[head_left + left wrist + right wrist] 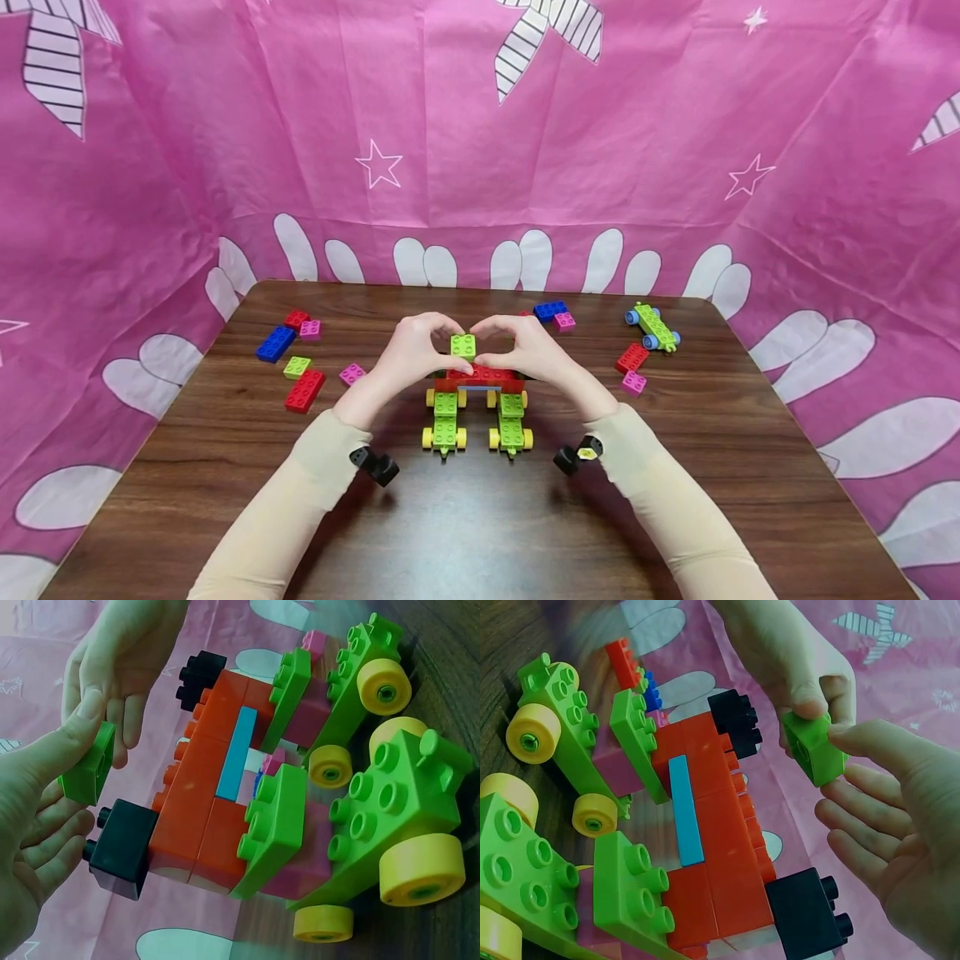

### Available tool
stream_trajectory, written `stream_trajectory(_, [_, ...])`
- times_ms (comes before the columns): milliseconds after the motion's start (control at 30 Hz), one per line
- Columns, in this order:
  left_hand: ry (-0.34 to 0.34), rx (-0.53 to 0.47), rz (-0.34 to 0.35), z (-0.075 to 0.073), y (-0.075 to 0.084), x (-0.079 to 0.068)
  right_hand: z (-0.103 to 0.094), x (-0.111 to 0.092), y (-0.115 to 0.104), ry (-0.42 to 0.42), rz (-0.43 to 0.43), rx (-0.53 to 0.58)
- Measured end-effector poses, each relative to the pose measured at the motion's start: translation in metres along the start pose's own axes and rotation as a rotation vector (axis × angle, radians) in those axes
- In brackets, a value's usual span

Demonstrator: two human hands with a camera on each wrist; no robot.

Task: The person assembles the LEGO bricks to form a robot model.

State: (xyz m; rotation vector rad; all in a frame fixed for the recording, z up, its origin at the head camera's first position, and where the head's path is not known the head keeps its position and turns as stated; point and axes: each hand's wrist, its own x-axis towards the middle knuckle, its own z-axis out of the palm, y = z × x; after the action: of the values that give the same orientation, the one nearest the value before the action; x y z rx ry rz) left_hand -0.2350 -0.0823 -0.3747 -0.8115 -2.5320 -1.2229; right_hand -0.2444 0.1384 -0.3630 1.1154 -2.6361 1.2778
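My left hand (408, 350) pinches a lime green 2x2 toy brick (462, 346) between thumb and fingers, above the build. The right hand (525, 350) is just beside that brick with its fingers loosely extended; its thumb (870, 742) overlaps the brick's edge in the right wrist view, and contact cannot be told. Below both hands stands a bridge-like build: red bricks (191, 802) span two green wheeled bases (445, 433) with yellow wheels (422, 870). Pink and green bricks join them. A light blue piece (236, 754) shows on the red side, and black bricks (806, 915) sit at both top ends.
Left on the wooden table (225, 483) lie a blue brick (276, 342), red brick (305, 391), green brick (297, 367) and pink ones. To the right are a green base with blue wheels (652, 327), a red brick (632, 357) and a blue brick (550, 312). Pink cloth (465, 125) surrounds the table.
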Motion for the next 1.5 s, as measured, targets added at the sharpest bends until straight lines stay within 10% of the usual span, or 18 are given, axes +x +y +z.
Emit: stream_trajectory(1500, [-0.256, -0.023, 0.023, -0.002, -0.018, -0.007, 0.006, -0.005, 0.010, -0.060, 0.080, -0.079])
